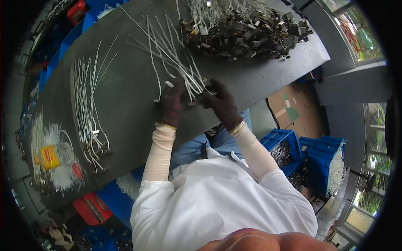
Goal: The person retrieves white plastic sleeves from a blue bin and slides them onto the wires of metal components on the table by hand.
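A loose bundle of white wires (178,62) fans out across the dark table, its small metal-tipped ends gathered close to me. Both hands wear dark maroon gloves. At the left side of those ends is my left hand (171,104), its fingers curled in; what they hold, if anything, is hidden. A small white piece (169,84) shows by its fingertips. My right hand (224,104) is bent around the right side of the bundle, with thumb and fingers at the wire ends. One metal end (192,103) lies between the hands.
A large heap of metal-ended wires (251,37) covers the far right of the table (125,83). Another wire bundle (86,104) lies to the left, beside bagged white strands (63,167) with a yellow label. Blue crates (322,154) with wires stand at lower right; a red container (93,209) at lower left.
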